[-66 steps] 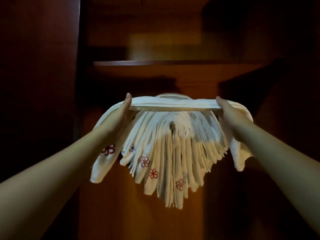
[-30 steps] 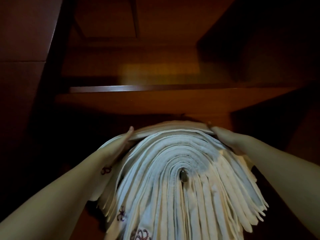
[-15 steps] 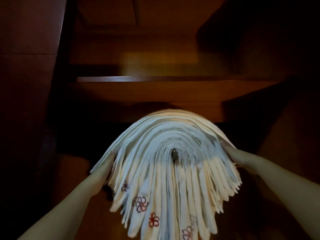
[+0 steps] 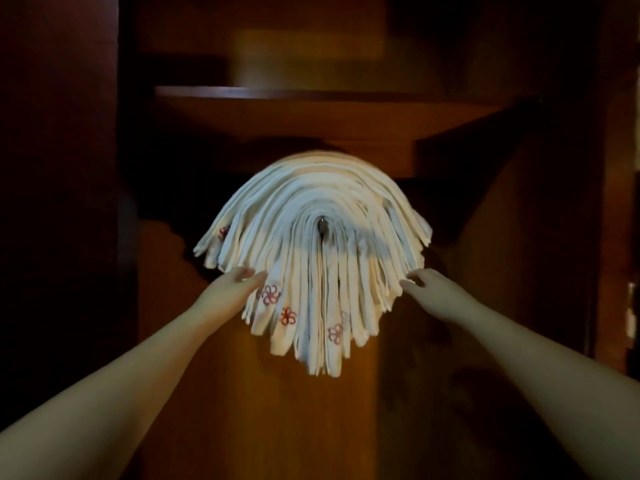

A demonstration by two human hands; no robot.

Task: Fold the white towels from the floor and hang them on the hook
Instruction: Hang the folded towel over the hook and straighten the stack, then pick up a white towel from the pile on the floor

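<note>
Head view shows the stack of white towels (image 4: 313, 258) draped over the hook (image 4: 322, 226), whose small metal tip peeks out at the centre of the folds, just below the wooden shelf (image 4: 311, 98). About two seconds ago I was holding one more folded towel stretched flat between both hands above the stack; a second ago I was laying it over the crown. Now that towel sits as the outermost layer of the arch, and both my hands have slid down its flanks and away from the top.

My left hand (image 4: 239, 285) lies at the lower left edge of the stack, below and left of the hook, fingers (image 4: 246, 271) straight and relaxed, brushing the hanging ends near an embroidered red flower (image 4: 270, 294). My right hand (image 4: 427, 287) is at the lower right edge, fingers (image 4: 414, 279) loosely extended and touching or nearly touching the ends; I cannot tell which. Neither hand holds anything.

I judge this towel hung: the stack carries itself on the hook without my support, and the layers fan evenly to both sides. What I am doing now reads as a last smoothing. The floor is out of sight, so I cannot say whether more towels wait there.
</note>
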